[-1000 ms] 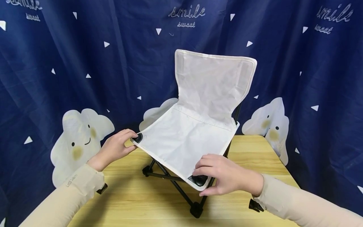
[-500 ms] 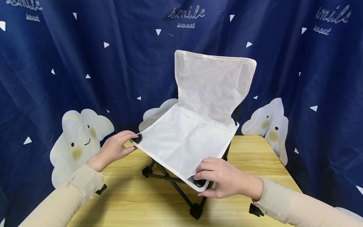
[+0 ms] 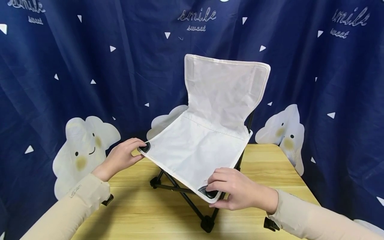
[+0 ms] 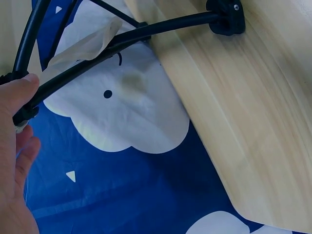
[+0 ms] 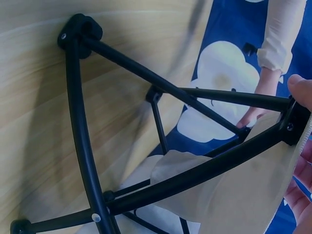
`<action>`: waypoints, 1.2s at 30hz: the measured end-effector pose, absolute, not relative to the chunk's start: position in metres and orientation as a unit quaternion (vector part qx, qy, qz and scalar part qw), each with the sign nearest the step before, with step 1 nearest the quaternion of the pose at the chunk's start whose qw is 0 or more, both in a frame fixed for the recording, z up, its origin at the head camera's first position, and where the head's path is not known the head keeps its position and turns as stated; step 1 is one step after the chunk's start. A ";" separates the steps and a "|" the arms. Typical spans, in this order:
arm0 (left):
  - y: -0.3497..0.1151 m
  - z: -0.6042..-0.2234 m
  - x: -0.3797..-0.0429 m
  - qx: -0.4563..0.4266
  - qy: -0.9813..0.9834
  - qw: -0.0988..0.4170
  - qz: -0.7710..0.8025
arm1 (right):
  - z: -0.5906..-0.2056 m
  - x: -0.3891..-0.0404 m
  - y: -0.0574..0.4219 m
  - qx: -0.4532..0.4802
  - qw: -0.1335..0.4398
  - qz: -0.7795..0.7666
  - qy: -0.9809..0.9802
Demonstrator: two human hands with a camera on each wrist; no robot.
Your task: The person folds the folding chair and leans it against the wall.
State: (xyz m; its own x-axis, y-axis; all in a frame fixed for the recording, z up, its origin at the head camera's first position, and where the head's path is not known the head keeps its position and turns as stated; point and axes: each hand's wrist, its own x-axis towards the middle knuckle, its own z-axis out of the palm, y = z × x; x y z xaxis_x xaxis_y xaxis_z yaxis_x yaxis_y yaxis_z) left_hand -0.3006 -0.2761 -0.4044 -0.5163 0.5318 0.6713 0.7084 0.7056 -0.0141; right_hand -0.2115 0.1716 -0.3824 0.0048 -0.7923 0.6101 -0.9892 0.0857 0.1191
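A folding chair (image 3: 196, 146) with white fabric and a black tube frame stands unfolded, its backrest (image 3: 225, 86) upright at the far side. My left hand (image 3: 123, 155) grips the seat's left front corner at its black patch, thumb below and fingers on top. At the right front corner my right hand (image 3: 237, 188) pinches the other black patch (image 3: 207, 191) the same way. From below, the left wrist view shows the left thumb (image 4: 22, 92) by the frame joint. In the right wrist view, crossed black legs (image 5: 83, 131) and the right thumb (image 5: 300, 90) at the corner joint appear.
The chair's black feet (image 3: 207, 224) rest on a light wooden table (image 3: 144, 213), whose right edge slopes away. Behind it hangs a dark blue curtain (image 3: 144, 60) with white triangles and smiling clouds (image 3: 87, 150).
My right hand has shifted slightly down and its fingers have settled nearer the corner's edge. My left hand keeps its hold, and the chair stays in place.
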 end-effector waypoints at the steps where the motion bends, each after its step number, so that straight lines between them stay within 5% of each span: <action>1: -0.276 -0.405 -0.301 -0.359 -0.861 0.336 -0.132 | -0.383 -0.212 0.172 0.653 0.277 0.179 -0.682; 36: -0.259 -0.401 -0.307 -0.390 -0.817 0.391 -0.163 | -0.382 -0.217 0.171 0.658 0.327 0.198 -0.649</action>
State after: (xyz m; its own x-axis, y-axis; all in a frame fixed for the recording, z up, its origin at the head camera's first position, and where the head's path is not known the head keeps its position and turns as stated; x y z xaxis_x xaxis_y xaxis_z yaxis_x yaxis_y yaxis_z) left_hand -0.3065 -0.2587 -0.4008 -0.3895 0.5106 0.7665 0.7655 0.6422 -0.0387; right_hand -0.2175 0.1707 -0.3821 0.0792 -0.7244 0.6848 -0.9832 0.0566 0.1736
